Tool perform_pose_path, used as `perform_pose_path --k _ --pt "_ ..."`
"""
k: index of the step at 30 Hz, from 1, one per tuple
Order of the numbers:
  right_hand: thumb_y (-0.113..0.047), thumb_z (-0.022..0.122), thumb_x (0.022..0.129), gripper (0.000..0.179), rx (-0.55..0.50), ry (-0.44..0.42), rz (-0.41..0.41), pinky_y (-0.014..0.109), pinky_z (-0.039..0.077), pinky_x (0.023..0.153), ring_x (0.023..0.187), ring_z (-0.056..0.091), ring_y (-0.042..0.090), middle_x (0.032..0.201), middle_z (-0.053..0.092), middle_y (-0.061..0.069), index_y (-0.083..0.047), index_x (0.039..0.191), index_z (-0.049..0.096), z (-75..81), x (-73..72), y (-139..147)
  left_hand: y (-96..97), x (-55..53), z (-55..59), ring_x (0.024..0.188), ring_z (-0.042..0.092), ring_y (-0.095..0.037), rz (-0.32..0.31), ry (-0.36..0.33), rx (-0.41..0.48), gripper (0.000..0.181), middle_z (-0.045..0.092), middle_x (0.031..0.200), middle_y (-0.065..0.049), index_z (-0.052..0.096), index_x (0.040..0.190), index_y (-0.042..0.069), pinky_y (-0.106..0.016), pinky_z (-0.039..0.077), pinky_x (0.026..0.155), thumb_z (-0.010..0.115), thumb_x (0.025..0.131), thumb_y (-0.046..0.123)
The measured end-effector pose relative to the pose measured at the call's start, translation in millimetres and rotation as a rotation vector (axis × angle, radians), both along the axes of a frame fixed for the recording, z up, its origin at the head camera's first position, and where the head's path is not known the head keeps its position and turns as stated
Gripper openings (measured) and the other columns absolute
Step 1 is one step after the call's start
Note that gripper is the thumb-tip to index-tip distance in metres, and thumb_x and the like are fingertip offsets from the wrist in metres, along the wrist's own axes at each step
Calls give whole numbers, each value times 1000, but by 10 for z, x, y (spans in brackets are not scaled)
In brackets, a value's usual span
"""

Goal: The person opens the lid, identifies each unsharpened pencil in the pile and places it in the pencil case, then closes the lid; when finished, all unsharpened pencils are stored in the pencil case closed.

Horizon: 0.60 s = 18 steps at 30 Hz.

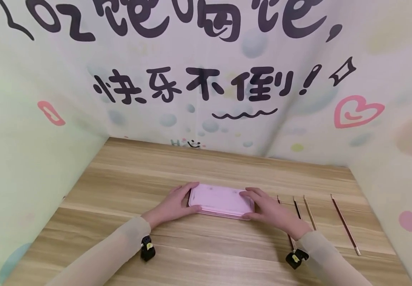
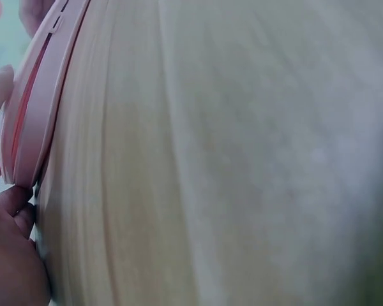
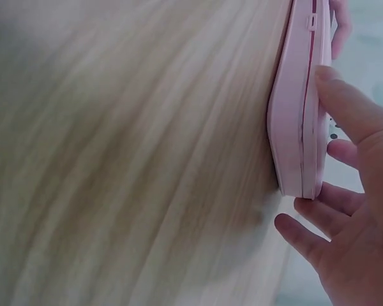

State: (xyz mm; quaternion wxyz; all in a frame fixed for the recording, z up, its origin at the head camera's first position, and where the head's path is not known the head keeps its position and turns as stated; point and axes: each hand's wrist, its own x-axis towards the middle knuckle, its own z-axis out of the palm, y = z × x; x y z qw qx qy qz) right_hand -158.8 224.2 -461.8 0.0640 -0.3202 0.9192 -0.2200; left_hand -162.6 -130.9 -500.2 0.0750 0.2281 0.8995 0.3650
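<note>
A flat pink pencil case point(image 1: 221, 200) with rounded corners lies closed on the wooden table, a small clasp showing on its near side. At its left end my left hand point(image 1: 171, 204) grips it, thumb along the near edge and fingers at the far corner. My right hand point(image 1: 271, 206) holds the other end the same way. From the right wrist, the thumb point(image 3: 348, 102) presses by the lid seam, with other fingers around the case's end. The left wrist view shows a thin red line along the seam of the case point(image 2: 41, 95).
Several pencils lie to the right of the case: a dark red one point(image 1: 345, 224) furthest right, a tan one point(image 1: 309, 211) and dark ones point(image 1: 297, 207) partly behind my right forearm. A printed cloth point(image 1: 198, 123) closes off the back and sides of the table point(image 1: 177, 258).
</note>
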Motion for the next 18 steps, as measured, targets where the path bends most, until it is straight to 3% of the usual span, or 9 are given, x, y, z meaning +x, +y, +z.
perform_pose_path --k 4,12,18 --pt "-38 81 92 69 25 5 -7 58 52 107 131 57 43 149 52 24 -6 148 55 13 16 -5 -2 -14 -4 147 44 -32 -20 14 -5 83 49 158 -14 40 159 8 -55 18 129 78 94 43" --pt "-39 80 93 70 35 35 -2 57 53 105 130 58 43 152 49 25 -8 149 53 -23 46 8 -9 5 -9 151 39 -32 -23 -33 -8 89 43 163 -12 36 161 11 -54 18 129 79 92 47" --pt "-32 70 101 64 -62 77 -77 62 51 105 134 54 48 158 42 26 -7 155 46 -89 100 118 -173 76 6 160 13 -35 26 -39 45 86 16 174 -14 31 164 13 -58 19 127 70 97 51"
